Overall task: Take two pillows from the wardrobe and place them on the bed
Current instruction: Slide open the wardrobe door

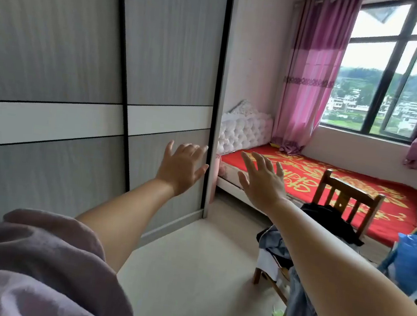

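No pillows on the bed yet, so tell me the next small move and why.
Probably bring the left hand to the right edge of the wardrobe door and slide it leftward. The sliding doors look shut, no pillow is in view, and both hands are open and empty; the left one is already at that edge, while the right hand is raised toward the bed.

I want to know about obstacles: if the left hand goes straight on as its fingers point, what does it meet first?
Probably the wardrobe's sliding door near its right edge; the left hand, open, is before it. Depth is unclear.
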### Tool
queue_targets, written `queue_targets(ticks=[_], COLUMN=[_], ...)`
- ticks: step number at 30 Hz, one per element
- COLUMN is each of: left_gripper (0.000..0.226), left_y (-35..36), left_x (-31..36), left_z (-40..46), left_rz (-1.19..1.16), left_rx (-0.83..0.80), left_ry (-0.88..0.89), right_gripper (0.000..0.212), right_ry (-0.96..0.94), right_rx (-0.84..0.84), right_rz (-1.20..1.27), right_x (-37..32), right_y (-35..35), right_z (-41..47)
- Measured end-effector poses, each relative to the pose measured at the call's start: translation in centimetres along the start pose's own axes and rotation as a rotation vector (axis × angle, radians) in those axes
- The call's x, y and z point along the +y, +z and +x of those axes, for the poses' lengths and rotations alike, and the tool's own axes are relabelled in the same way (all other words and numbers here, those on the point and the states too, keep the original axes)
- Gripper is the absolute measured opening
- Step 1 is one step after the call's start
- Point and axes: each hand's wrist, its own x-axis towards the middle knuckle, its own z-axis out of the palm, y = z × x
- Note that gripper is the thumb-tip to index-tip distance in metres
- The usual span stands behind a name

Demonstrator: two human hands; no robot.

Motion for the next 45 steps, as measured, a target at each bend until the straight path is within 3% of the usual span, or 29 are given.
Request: queue_targets(ticks=[13,23,37,45], left_gripper=[0.052,0.053,0.053,0.053], left_y=[9.0,17.2,30.7,40.3], left_x=[0.3,-5.5,-21.0,-24.2], left_z=[-3.6,-1.0,17.9,33.6], left_rz=[0.006,0.046,0.073,0.088], left_rx=[-0.2,-0.303,-0.411,-0.356], left_ry=[-0.032,-0.025,-0.002,0.088], right_gripper=[0.046,0.048,0.047,0.049], right_ry=[-0.067,-0.107,0.033,0.092], right_rx=[-0.217,-0.412,-0.457,-0.41], right_rz=[0.036,0.024,0.055,0.076], right_x=[2.5,1.2,-1.0,4.2], right_y=[9.1,18.0,32.1,40.1], right_z=[-2.6,3.3,25.9,40.4])
